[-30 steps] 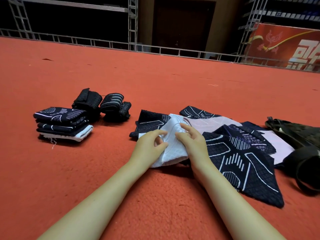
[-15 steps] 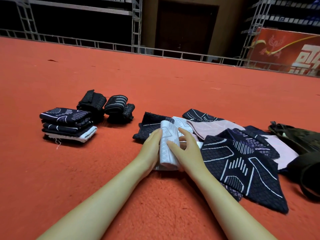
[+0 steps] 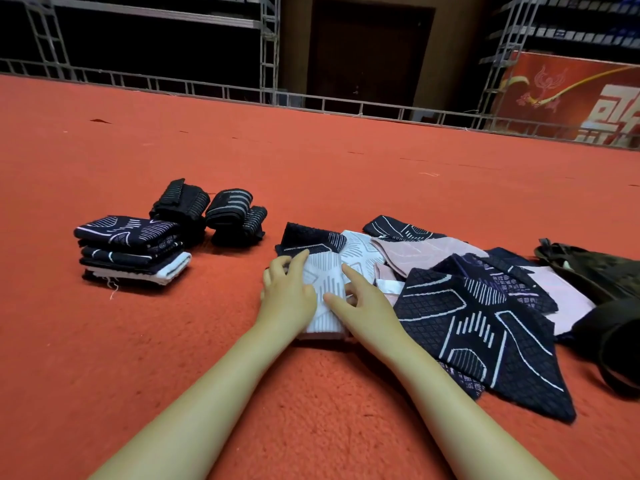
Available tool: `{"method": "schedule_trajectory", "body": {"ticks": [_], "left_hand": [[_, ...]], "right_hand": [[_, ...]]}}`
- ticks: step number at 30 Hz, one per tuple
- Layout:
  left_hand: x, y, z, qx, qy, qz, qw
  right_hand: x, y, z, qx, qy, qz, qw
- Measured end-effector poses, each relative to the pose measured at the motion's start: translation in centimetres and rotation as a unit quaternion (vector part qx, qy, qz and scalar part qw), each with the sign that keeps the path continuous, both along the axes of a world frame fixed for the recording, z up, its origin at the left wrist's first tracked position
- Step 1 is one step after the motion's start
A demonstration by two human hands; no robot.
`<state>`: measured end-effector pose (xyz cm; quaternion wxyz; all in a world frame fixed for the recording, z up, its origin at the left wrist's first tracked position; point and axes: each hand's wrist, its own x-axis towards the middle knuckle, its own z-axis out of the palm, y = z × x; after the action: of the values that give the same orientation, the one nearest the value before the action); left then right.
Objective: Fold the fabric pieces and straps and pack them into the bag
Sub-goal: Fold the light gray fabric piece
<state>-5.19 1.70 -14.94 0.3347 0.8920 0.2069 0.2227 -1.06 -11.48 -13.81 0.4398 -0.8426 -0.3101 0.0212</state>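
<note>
A folded white fabric piece [image 3: 323,289] with grey line pattern lies on the red carpet between my hands. My left hand [image 3: 287,294] rests on its left side with fingers laid over the edge. My right hand [image 3: 363,304] presses its right side with fingers spread. To the right lies a loose pile of unfolded pieces: a large navy patterned one [image 3: 485,337] and pink ones [image 3: 426,254]. A stack of folded pieces [image 3: 131,251] sits at left, with rolled black straps [image 3: 207,211] behind it. The dark bag [image 3: 602,271] lies at the far right.
A black strap loop [image 3: 613,358] of the bag curls at the right edge. Metal truss railing [image 3: 207,88] borders the carpet's far side, with a red banner [image 3: 571,98] at the back right.
The white piece went from a loose bundle to a narrow upright fold, and now lies flat and folded under both hands. The camera has moved slightly closer.
</note>
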Motion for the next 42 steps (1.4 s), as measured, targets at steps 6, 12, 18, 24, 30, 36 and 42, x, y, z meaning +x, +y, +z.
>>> {"method": "schedule_trajectory", "body": {"ticks": [6,12,18,24,30,36,42], "left_hand": [[0.0,1.8,0.8,-0.184,-0.080,-0.094,0.975],[-0.5,2.1,2.3,-0.293,-0.177,-0.122,0.932],[-0.4,2.1,1.4,-0.220,-0.140,-0.175,0.950],[0.3,2.8,0.0,-0.118,-0.123,-0.131,0.977],[0.1,2.8,-0.4,-0.147,-0.174,-0.069,0.971],[-3.2,2.7,0.5,-0.269,-0.235,-0.018,0.934],[-7.6,8.3,4.0,-0.183,-0.110,-0.056,0.975]], "right_hand": [[-0.2,0.0,-0.4,0.037,0.002,-0.001,0.999],[0.2,-0.6,0.3,0.083,-0.062,0.051,0.993],[0.7,-1.2,-0.1,-0.003,-0.196,0.058,0.979],[1.0,-1.3,-0.4,-0.048,-0.120,-0.003,0.992],[0.3,-1.7,-0.5,-0.001,-0.041,-0.062,0.997],[-2.6,-1.4,-1.2,0.135,0.091,-0.023,0.986],[-5.2,3.9,1.0,0.170,0.116,0.031,0.978]]}}
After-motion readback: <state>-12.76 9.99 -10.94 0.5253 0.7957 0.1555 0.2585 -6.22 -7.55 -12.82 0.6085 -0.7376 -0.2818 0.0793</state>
